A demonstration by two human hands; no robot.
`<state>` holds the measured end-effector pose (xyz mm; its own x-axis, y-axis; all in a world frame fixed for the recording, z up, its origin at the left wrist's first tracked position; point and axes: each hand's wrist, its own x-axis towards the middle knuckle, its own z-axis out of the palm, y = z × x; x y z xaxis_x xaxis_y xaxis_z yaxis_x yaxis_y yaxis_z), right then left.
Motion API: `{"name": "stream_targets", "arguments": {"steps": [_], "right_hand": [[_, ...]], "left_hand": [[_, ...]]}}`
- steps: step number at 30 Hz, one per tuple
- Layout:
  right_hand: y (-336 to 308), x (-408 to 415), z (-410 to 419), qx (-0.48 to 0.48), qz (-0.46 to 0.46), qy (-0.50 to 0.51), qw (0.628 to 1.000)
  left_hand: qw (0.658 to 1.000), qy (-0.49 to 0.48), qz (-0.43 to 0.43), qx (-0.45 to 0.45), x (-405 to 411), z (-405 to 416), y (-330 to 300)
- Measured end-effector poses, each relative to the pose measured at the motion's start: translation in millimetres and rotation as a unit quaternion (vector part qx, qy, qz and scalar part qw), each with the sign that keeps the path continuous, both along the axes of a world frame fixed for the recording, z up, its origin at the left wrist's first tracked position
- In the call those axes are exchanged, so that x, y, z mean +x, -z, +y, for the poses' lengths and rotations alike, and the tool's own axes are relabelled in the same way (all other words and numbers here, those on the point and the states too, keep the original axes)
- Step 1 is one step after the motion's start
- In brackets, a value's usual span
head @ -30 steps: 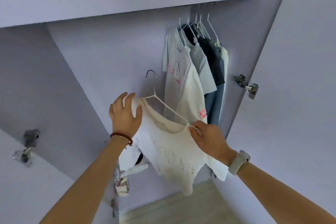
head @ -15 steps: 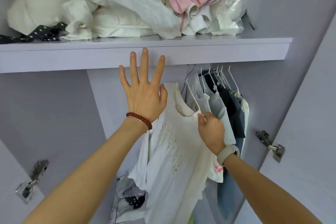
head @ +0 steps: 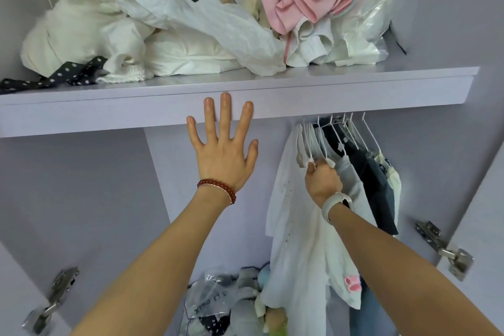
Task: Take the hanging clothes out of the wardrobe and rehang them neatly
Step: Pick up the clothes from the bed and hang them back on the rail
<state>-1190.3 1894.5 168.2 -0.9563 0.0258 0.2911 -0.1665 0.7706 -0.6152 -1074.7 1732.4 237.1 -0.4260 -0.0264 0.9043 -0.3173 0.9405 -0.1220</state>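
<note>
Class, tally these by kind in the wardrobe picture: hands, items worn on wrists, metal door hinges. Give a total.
Hands: 2 (left hand; right hand, gripping the white shirt)
Wrist items: 2 (red bead bracelet; pale watch)
Door hinges: 2 (left hinge; right hinge)
Total: 6

Bags and folded cloth (head: 169,22) piled on shelf (head: 354,90). Hanging shirts (head: 351,180) bunched below shelf, right side. Bagged clutter (head: 231,305) at wardrobe bottom, left of shirts.
</note>
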Motion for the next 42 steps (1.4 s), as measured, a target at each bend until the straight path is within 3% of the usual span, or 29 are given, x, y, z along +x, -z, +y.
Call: {"name": "stream_targets", "arguments": {"steps": [6, 11, 14, 16, 20, 23, 30, 38, 42], "right_hand": [[13.3, 36.1, 20.0, -0.061, 0.028, -0.083, 0.994], [30.4, 97.7, 73.4, -0.014, 0.131, -0.080, 0.988], [55.7, 141.2, 118.6, 0.077, 0.159, -0.016, 0.984], [78.4, 176.0, 149.4, 0.112, 0.129, 0.031, 0.985], [125.9, 261.6, 200.5, 0.133, 0.014, 0.143, 0.981], [151.8, 337.4, 226.7, 0.114, -0.042, 0.247, 0.961], [198.4, 550.0, 256.6, 0.055, -0.138, 0.491, 0.858], [241.0, 779.2, 224.2, -0.060, -0.208, 0.710, 0.670], [265.1, 893.2, 190.4, -0.109, -0.229, 0.780, 0.572]], "left_hand": [[1.000, 0.021, 0.002, 0.015, -0.3, 4.3, 2.1], [0.985, 0.117, -0.032, 0.123, 11.0, 34.7, 45.2], [0.949, 0.205, -0.130, 0.201, 27.7, 78.4, 95.6], [0.919, 0.249, -0.211, 0.222, 42.5, 108.3, 127.3], [0.853, 0.329, -0.363, 0.179, 76.6, 161.5, 182.7], [0.795, 0.410, -0.428, 0.130, 112.3, 204.9, 210.6], [0.644, 0.564, -0.517, -0.025, 239.4, 321.2, 256.6], [0.440, 0.708, -0.515, -0.198, 428.0, 412.8, 278.3], [0.364, 0.733, -0.503, -0.277, 543.1, 453.1, 289.4]]}}
